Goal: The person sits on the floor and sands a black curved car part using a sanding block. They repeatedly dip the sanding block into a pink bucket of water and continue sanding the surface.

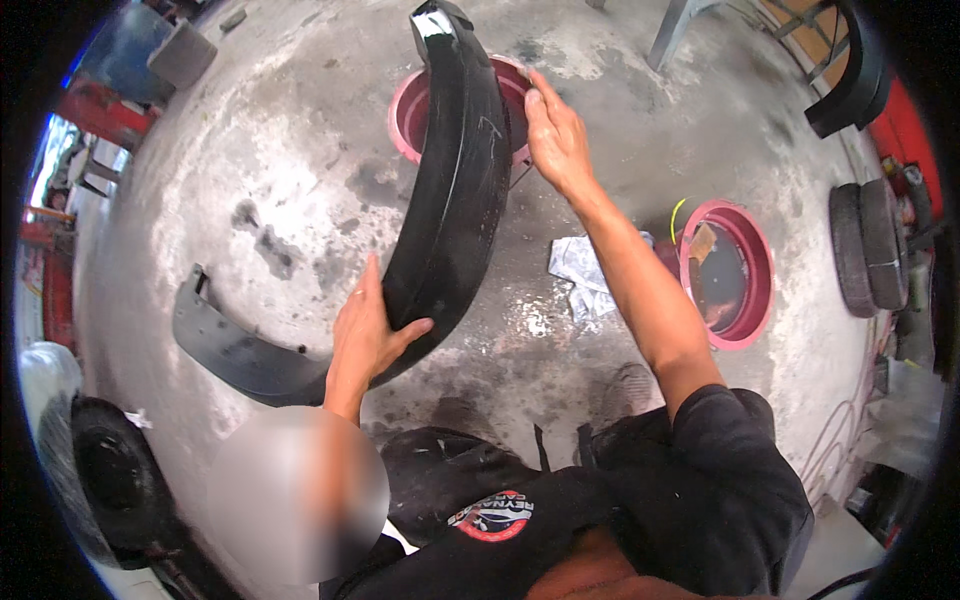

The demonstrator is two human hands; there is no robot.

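A long, curved black car body panel [455,210], shaped like a fender flare, is held upright at a tilt in front of me. Its upper part overlaps a pink bucket [408,125] on the floor; scuffs and pale marks show on its surface. My left hand [368,330] grips the panel's lower left edge, thumb over the face and fingers behind. Beside the panel's upper right edge, at the bucket's rim, is my right hand [558,135]. Its fingers are bent and pressed together; what they hold, if anything, is hidden.
A grey curved panel [250,355] lies at left on the concrete floor. On the right stand a second pink bucket [755,275] with liquid and a brownish piece inside, and a crumpled white cloth [580,270]. Tires [868,248] line the right side; a metal leg [672,35] stands farther off.
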